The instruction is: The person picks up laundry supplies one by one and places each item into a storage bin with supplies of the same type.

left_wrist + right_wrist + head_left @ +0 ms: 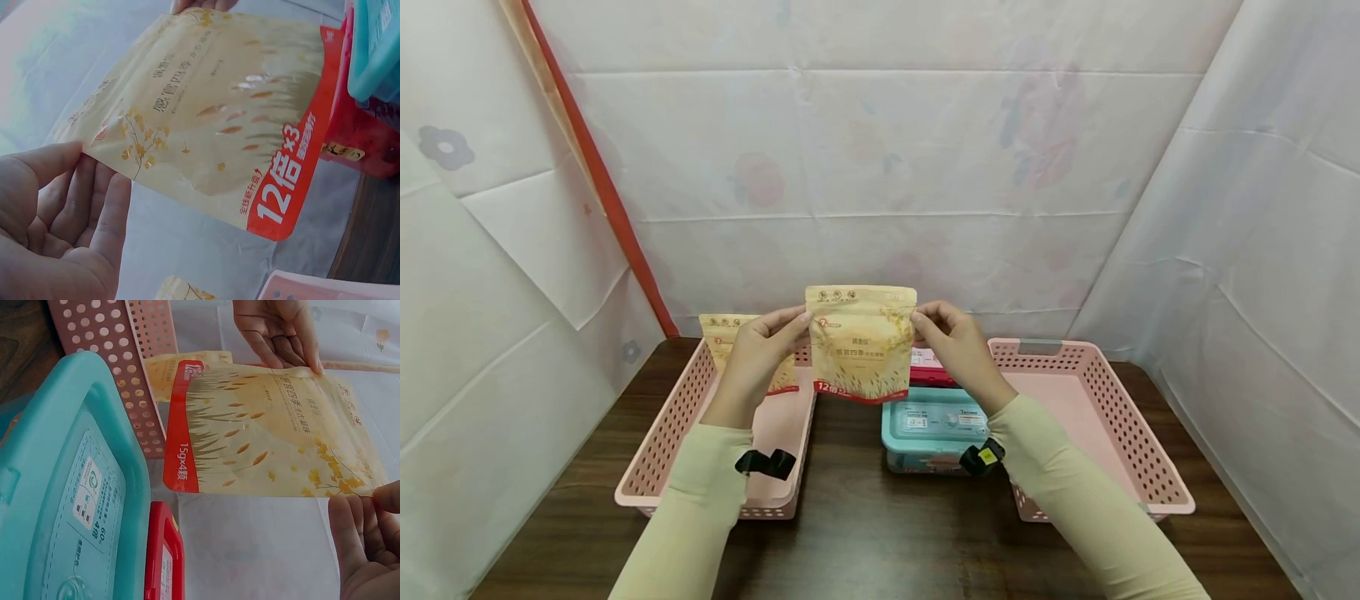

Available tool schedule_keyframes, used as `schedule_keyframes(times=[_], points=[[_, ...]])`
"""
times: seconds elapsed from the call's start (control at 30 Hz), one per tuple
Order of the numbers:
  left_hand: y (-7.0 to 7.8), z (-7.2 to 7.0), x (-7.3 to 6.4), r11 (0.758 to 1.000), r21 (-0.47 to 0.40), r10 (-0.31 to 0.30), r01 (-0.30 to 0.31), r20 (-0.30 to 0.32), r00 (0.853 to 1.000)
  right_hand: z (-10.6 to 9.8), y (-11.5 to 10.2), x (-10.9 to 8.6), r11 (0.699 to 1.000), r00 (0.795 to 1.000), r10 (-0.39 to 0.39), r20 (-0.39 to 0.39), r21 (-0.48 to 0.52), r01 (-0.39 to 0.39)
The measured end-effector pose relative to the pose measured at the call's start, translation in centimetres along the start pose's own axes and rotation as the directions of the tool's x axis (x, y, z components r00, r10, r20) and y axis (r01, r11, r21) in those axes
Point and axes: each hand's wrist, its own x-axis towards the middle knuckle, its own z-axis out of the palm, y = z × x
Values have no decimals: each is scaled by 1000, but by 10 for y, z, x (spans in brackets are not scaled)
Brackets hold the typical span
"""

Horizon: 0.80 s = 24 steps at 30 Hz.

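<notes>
A yellow pouch [861, 346] with a red bottom band hangs upright between both hands, above the table. My left hand [769, 350] pinches its left side edge near the top, thumb and fingers on the film. On the opposite edge, my right hand [958, 342] pinches it at about the same height. The left wrist view shows the pouch [219, 112] at an angle, its printed front towards the camera. A second, similar pouch [720, 337] stands in the left pink basket [655, 442], partly hidden behind my left hand.
A teal lidded box [925, 425] stands mid-table, with a red box [932, 375] behind it. Another pink basket [1138, 433] stands to the right, partly behind my right forearm. White patterned sheeting [880, 150] encloses the dark wooden table [865, 533] at the back and sides.
</notes>
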Motion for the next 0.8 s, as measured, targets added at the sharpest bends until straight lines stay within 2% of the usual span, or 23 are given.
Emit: schedule_keyframes(times=[0.23, 0.47, 0.53, 0.63, 0.8], points=[[0, -1, -2, 998, -57, 2, -1, 11, 1000, 1, 0, 0, 999, 1000, 30, -9, 40, -30], [-2, -2, -3, 996, -87, 33, -32, 9, 999, 3, -3, -1, 996, 995, 93, -33, 18, -93], [-3, -3, -4, 996, -77, 36, -35, 6, 999, 5, -11, -4, 996, 996, 84, -32, 21, -83], [-3, -3, -5, 997, -70, 33, -33, -1, 999, 7, -11, -5, 997, 997, 65, -33, 46, -64], [-3, -5, -7, 997, -70, 27, -29, -22, 999, 10, 1, -2, 994, 999, 44, -32, 97, -41]])
